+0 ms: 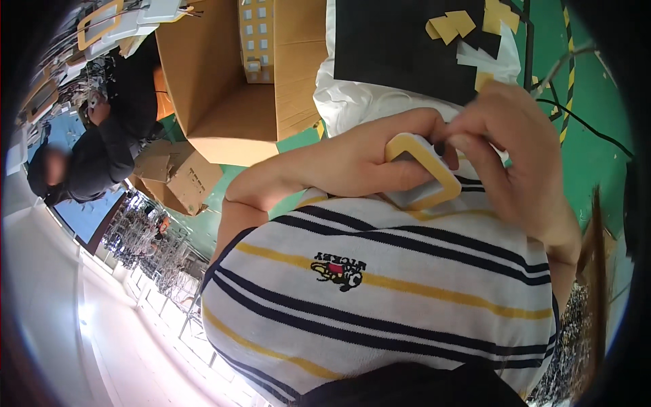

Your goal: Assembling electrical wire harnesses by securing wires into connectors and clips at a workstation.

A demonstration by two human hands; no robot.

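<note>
My left hand (pixel 383 149) is closed around a flat rectangular panel with rounded corners and a yellow border (pixel 444 178), its thumb lying across the grey middle. The panel is held in front of my striped shirt. At its upper right edge my right hand (pixel 519 136) is pinched, slightly blurred, with thumb and fingertips close together. A small dark piece (pixel 440 147) shows between the two hands at that edge. Whether my right fingers grip this piece or something else cannot be made out.
Ahead to the left stands an open cardboard box (pixel 224 122) with a perforated insert (pixel 258 41). A black sheet (pixel 400 47) lies on white plastic (pixel 346 102), with yellow pieces (pixel 451 27) on it. At left, another person (pixel 102 156) works near a smaller carton (pixel 180 176). A black cable (pixel 590 122) crosses the green floor.
</note>
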